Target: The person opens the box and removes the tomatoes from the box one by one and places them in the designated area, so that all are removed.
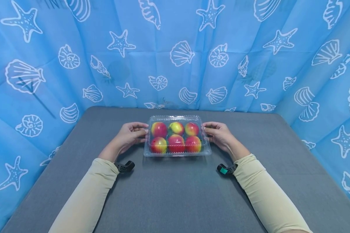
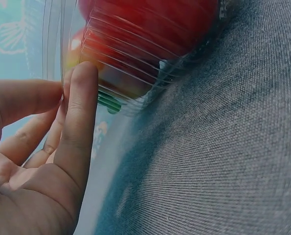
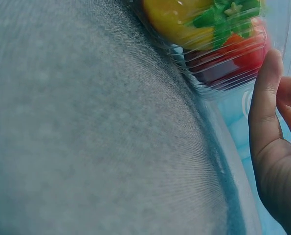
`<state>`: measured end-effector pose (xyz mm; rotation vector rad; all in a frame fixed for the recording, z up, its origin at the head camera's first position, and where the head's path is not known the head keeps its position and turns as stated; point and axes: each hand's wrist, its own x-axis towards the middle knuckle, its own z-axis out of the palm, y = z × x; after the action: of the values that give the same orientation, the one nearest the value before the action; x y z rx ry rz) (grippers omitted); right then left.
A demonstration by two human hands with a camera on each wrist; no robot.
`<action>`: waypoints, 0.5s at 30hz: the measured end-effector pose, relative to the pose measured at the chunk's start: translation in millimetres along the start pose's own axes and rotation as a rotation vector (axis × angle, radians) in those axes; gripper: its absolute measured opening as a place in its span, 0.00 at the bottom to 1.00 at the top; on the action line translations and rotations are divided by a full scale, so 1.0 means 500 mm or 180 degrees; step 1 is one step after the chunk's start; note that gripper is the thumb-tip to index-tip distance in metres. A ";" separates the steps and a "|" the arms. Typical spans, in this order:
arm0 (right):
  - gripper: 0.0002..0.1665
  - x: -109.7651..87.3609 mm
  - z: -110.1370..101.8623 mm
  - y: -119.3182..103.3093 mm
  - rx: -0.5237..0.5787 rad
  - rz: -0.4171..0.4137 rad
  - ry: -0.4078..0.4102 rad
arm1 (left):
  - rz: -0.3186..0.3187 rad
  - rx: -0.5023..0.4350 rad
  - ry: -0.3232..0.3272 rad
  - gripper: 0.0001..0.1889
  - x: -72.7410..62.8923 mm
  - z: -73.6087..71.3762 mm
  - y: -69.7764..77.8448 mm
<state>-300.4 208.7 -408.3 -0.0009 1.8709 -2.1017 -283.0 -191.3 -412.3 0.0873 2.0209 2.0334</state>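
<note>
A clear plastic clamshell box with its lid down sits on the grey table. Inside it are several round red-and-yellow fruits in two rows. My left hand is at the box's left side; in the left wrist view its thumb lies against the wall and a finger meets the rim from the other side, pinching it. At the right side my right hand pinches the rim likewise, its thumb against the ribbed wall. Green leafy bits show on a fruit. Some fingertips are hidden behind the box.
The grey cloth-covered table reaches out on both sides of the box and in front of it. A blue curtain with white shells and starfish hangs behind and beside the table. Each wrist wears a black band.
</note>
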 end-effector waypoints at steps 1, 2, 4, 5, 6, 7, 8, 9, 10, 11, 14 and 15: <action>0.10 0.000 0.000 0.000 0.0014 -0.0012 -0.0002 | 0.0008 -0.0022 -0.0004 0.19 0.001 0.000 -0.001; 0.10 0.000 0.000 0.000 0.0031 -0.0024 -0.0002 | 0.0018 -0.0032 -0.0010 0.19 0.001 0.000 -0.001; 0.11 0.000 0.000 0.001 0.0056 -0.0046 -0.0002 | 0.0033 -0.0059 -0.0014 0.19 0.002 0.000 -0.003; 0.11 0.000 -0.001 0.001 0.0058 -0.0052 -0.0001 | 0.0031 -0.0079 -0.0006 0.18 0.002 0.000 -0.003; 0.12 0.001 -0.001 0.002 0.0060 -0.0060 0.0003 | 0.0041 -0.0074 -0.0018 0.18 0.002 -0.001 -0.004; 0.12 0.001 -0.002 0.002 0.0050 -0.0065 -0.0002 | 0.0049 -0.0068 -0.0035 0.19 0.002 -0.002 -0.004; 0.12 0.001 -0.003 0.003 0.0038 -0.0067 -0.0008 | 0.0050 -0.0082 -0.0039 0.19 0.001 -0.002 -0.004; 0.12 0.001 -0.004 0.003 0.0026 -0.0067 -0.0006 | 0.0051 -0.0091 -0.0046 0.19 0.001 -0.002 -0.004; 0.11 0.001 -0.005 0.003 0.0014 -0.0071 -0.0025 | 0.0051 -0.0089 -0.0055 0.19 0.000 -0.003 -0.004; 0.11 0.001 -0.005 0.003 -0.0008 -0.0074 -0.0030 | 0.0058 -0.0066 -0.0084 0.19 -0.001 -0.005 -0.003; 0.11 0.000 -0.007 0.002 -0.0051 -0.0082 -0.0035 | 0.0060 -0.0048 -0.0156 0.20 -0.004 -0.009 -0.001; 0.11 -0.001 -0.007 0.001 -0.0060 -0.0082 -0.0033 | 0.0061 -0.0031 -0.0182 0.20 -0.005 -0.010 0.000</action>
<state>-300.7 212.1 -409.2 -0.0403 1.8943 -2.0969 -281.6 -196.9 -411.9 0.1614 1.9831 2.0284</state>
